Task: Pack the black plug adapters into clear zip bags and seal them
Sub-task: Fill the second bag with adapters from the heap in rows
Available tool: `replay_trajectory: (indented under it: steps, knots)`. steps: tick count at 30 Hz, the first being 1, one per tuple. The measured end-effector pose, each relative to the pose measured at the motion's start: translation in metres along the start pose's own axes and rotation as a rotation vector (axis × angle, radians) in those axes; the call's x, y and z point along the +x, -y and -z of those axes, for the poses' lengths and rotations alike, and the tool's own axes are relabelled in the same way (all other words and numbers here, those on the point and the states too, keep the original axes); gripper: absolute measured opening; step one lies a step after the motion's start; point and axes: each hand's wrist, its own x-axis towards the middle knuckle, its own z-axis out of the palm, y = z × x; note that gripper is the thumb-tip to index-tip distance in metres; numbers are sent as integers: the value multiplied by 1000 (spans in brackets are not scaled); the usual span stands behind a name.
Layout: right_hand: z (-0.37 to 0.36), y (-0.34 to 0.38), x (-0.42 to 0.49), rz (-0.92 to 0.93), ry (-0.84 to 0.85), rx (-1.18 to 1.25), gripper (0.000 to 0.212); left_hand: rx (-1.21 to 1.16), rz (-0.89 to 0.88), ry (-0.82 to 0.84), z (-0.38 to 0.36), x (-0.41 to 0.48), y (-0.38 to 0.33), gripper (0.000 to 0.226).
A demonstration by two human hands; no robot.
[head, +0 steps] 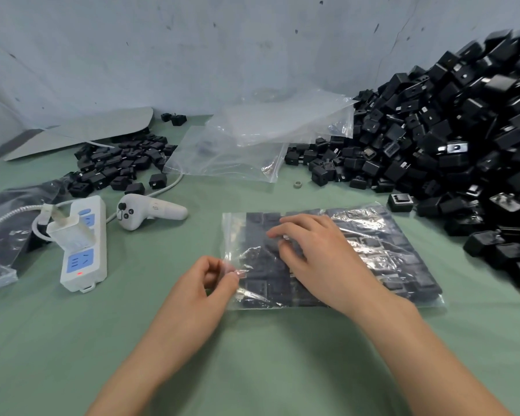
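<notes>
The green table [72,340] has open room along its near edge and its near left. At the right, a large heap of black plug adapters [463,130] rises against the far wall, blurred at the top and cut off by the right edge of the view.

In the centre lies a clear zip bag [403,265] packed flat with adapters, just beside the heap's foot. I cannot tell whether its strip is closed. The right hand [321,259] rests on the bag with its fingers spread nearly straight, hiding part of the contents. The left hand [198,295] pinches the bag's near left edge between thumb and curled fingers.

Empty clear bags [252,139] lie far centre, covering some adapters. A smaller pile of adapters [123,163] sits far left. Nearer on the left are a white power strip [84,265] and a white controller [150,213]. A small ring [297,184] lies alone.
</notes>
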Motion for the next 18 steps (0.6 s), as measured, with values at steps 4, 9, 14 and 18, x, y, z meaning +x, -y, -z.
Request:
replay_trajectory:
  steps: [4,9,14,18]
  knots:
    - [2,-3,1,-2,-30,8,31,-15,2,-1,1,2,2,11]
    - [6,-8,0,0,-98,10,31,-15,-2,31,0,7,4,10]
    - [21,-22,-5,-101,-194,111,31,-4,-12,-213,11,14,6,15]
    - [46,-40,-13,-316,-435,480,32,122,-230,-342,3,14,-20,21]
